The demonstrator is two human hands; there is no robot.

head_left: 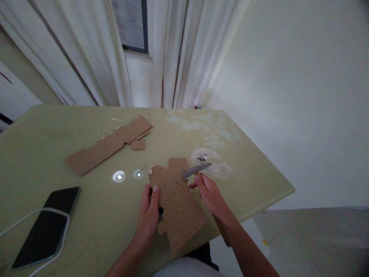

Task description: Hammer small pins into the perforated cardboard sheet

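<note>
My left hand (148, 209) grips the left edge of a brown cardboard piece (184, 213), thumb on top. Rows of small dark holes cover the cardboard, and it has flaps at the far end and the left side. A dark round thing (160, 210) shows beside my left thumb. My right hand (210, 192) is closed around the wooden handle of a hammer (196, 169). Its grey metal head lies over the cardboard's far right edge; whether they touch I cannot tell. The handle runs back under my right forearm.
A clear plastic bag (213, 163) with small dark items lies beyond my right hand. A long cardboard strip (109, 144) and a small scrap (138, 144) lie farther left. A black tablet (47, 227) with a white cable (57, 211) is at left on the table (103, 215).
</note>
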